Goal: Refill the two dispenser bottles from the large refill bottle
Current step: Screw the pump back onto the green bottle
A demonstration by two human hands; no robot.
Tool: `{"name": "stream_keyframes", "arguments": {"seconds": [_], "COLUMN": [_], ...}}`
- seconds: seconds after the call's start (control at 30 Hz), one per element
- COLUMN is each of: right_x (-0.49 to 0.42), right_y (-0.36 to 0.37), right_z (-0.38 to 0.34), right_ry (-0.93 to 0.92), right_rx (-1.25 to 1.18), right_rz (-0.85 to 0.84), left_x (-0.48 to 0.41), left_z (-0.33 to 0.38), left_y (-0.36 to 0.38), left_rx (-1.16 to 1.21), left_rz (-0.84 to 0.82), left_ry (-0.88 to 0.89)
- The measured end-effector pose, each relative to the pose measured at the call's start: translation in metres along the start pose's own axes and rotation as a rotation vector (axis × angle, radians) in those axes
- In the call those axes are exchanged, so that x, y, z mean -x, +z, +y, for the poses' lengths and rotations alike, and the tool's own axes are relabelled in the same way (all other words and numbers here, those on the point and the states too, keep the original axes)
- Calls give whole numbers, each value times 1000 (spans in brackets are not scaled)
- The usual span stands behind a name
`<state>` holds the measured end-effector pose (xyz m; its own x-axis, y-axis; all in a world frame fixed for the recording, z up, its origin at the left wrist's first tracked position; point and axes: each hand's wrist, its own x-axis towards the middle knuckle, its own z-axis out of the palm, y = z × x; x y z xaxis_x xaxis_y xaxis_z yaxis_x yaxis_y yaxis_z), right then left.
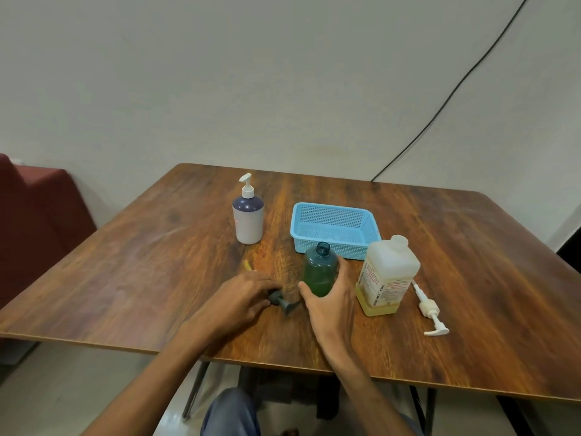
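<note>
A small green dispenser bottle point(319, 269) stands upright with its neck uncapped. My right hand point(330, 298) curls around its lower part, thumb on the left, fingers on the right. My left hand point(243, 297) rests on the table, closed on the dark pump head point(280, 302) that lies just left of that bottle. The large translucent refill bottle point(388, 275) with yellowish liquid near its bottom stands to the right. Its white pump point(430, 311) lies on the table beside it. A white dispenser bottle point(248, 215) with its pump on stands further back.
A light blue mesh basket point(334, 212) sits behind the green bottle. A small yellow object point(247, 265) lies on the wooden table point(157, 262) left of centre. A red seat point(37, 215) is at the far left, and a black cable point(456, 86) runs down the wall.
</note>
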<state>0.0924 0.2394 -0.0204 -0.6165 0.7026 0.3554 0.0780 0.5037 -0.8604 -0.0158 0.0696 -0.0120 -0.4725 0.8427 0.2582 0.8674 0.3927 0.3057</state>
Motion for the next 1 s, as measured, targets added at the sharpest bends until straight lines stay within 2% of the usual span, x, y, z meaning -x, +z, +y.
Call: {"name": "stream_keyframes", "arguments": {"seconds": [0.13, 0.23, 0.37, 0.5, 0.6, 0.83, 1.0], "right_x": [-4, -6, -4, 2, 6, 10, 10], "right_y": [-3, -6, -8, -7, -4, -8, -8], "right_z": [0, 0, -2, -3, -5, -8, -9], "right_ry": [4, 1, -10, -34, -56, -69, -86], "right_rx": [-32, -46, -41, -26, -25, 2, 9], "right_rz": [-7, -17, -34, -68, -84, -125, -122], "left_x": [6, 7, 1, -10, -22, -48, -60], "left_z": [0, 4, 18, 36, 46, 73, 80], "left_y": [-10, -17, -34, -51, -63, -89, -91], "left_rx": [113, 262, 601, 1032, 1235, 1361, 1395], "left_rz": [116, 297, 557, 550, 582, 773, 827], "left_ry": [-49, -79, -224, -332, -349, -288, -263]}}
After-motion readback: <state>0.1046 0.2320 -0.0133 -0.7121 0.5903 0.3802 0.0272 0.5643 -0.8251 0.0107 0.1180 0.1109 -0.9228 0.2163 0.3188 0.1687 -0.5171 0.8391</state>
